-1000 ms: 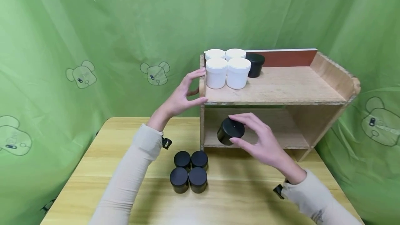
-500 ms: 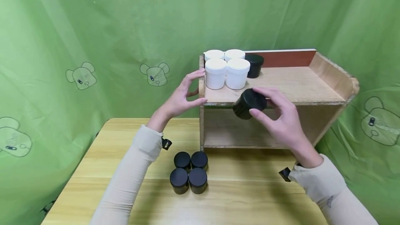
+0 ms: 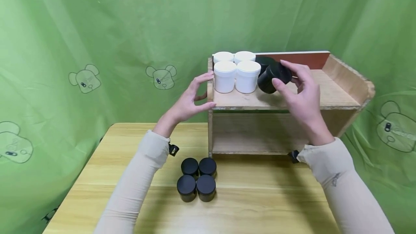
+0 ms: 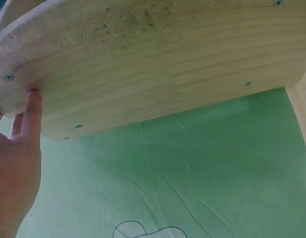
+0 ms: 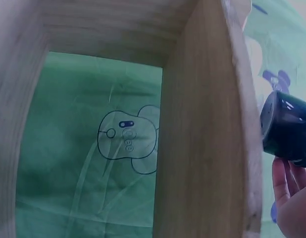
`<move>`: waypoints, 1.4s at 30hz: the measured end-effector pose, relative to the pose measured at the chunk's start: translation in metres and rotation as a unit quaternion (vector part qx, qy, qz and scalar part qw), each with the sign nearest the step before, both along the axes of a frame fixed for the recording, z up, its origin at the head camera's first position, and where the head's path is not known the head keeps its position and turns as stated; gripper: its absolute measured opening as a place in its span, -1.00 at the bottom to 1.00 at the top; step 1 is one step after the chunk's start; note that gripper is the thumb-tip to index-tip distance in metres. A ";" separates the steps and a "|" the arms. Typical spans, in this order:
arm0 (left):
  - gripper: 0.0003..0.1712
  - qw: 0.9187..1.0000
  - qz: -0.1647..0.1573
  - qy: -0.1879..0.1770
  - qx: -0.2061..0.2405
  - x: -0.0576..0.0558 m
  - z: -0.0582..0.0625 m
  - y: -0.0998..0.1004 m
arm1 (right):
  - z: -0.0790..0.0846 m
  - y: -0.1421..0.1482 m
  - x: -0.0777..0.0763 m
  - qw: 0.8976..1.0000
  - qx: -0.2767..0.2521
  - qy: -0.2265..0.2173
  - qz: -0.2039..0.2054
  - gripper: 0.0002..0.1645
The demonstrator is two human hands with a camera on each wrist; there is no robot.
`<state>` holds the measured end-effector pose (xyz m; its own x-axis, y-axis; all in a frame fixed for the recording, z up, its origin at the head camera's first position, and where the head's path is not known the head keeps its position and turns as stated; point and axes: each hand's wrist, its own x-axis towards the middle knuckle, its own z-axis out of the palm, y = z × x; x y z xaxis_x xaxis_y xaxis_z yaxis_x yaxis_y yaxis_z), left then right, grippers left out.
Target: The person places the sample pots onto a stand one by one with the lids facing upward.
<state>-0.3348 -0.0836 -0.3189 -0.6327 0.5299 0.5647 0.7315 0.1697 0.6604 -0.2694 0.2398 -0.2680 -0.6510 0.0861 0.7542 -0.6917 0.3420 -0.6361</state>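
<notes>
My right hand [image 3: 302, 95] grips a black lidded jar [image 3: 271, 78] between thumb and fingers, tilted over the top board of the wooden shelf [image 3: 305, 96]. Behind it, another black jar [image 3: 262, 61] stands partly hidden. Several white jars [image 3: 225, 78] with lids are grouped at the top board's left end. My left hand [image 3: 185, 104] rests its fairly straight fingers against the shelf's left side panel [image 4: 163, 64], holding no jar. In the right wrist view the held jar [image 5: 289, 129] is at the right edge, beyond the edge of the shelf board.
Several black jars [image 3: 196, 181] stand in a tight block on the wooden table [image 3: 130, 198], in front of the shelf's left end. A lower compartment [image 3: 250, 133] lies under the top board. A green curtain [image 3: 123, 28] hangs behind.
My right hand has lifted the black jar from in front of the lower compartment, up and rightward, to over the top board. The left hand stays at the side panel.
</notes>
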 end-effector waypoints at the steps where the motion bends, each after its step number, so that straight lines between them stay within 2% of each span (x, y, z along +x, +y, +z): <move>1: 0.00 1.000 -0.001 0.001 0.001 0.000 0.000 0.000 | 0.000 0.001 -0.003 1.000 0.000 -0.002 -0.010 -0.39; 10: 0.00 1.000 0.001 0.002 -0.003 -0.001 0.000 0.001 | -0.001 0.008 -0.017 0.997 0.004 -0.046 -0.066 -0.39; 16: -0.01 1.000 0.005 0.002 -0.004 0.000 0.001 0.000 | 0.000 0.010 -0.024 0.994 0.021 -0.082 -0.074 -0.35; 25: 0.00 1.000 0.004 0.002 -0.004 0.000 0.000 0.000 | 0.002 0.010 -0.025 0.987 0.070 -0.113 -0.089 -0.32; 32: -0.01 1.000 0.002 -0.002 -0.007 0.001 0.002 0.000 | 0.004 0.007 -0.025 0.981 0.101 -0.131 -0.098 -0.32; 42: -0.01 1.000 0.001 -0.004 -0.008 0.001 0.002 -0.001 | 0.004 0.002 -0.027 0.975 0.145 -0.129 -0.112 -0.32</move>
<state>-0.3340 -0.0844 -0.3166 -0.6386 0.5365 0.5517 0.7258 0.1817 0.6634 -0.2967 0.2421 -0.2639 -0.8114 0.0546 0.5819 -0.4094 0.6576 -0.6324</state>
